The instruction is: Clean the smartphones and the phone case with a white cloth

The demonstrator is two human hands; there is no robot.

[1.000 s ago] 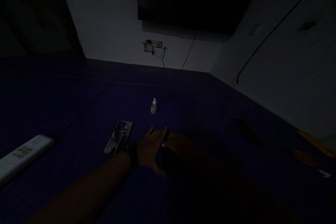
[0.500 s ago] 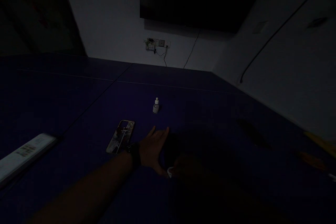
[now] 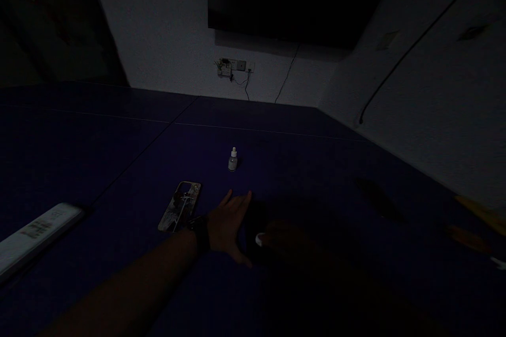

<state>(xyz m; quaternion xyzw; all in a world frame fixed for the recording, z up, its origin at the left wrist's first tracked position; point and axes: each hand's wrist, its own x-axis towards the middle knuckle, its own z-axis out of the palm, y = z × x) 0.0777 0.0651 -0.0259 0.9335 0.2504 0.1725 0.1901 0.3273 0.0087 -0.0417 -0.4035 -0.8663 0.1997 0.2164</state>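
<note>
My left hand [image 3: 230,225], a dark watch on its wrist, lies with thumb and fingers spread on the dark blue surface [image 3: 130,268]. Beside it on the right is a very dark patch; I cannot tell whether this is an object or shadow. Over that patch, in deep shadow, my right hand [image 3: 285,239] is closed on a small white thing [image 3: 260,239] whose kind I cannot make out. A phone case [image 3: 174,213] with a printed picture lies left of my left hand. Beyond the fingertips a small clear dropper bottle [image 3: 233,162] with a white top stands upright.
At the left edge lies a long white box [image 3: 39,234]. A dark flat object [image 3: 377,200] rests to the right, with orange [image 3: 470,239] and yellow [image 3: 480,215] things farther right. A wall screen [image 3: 292,0] hangs above sockets [image 3: 236,66] and cables. The room is very dim.
My right hand has moved the white thing slightly away from me and to the right, off my left thumb tip. My left hand stays spread in place.
</note>
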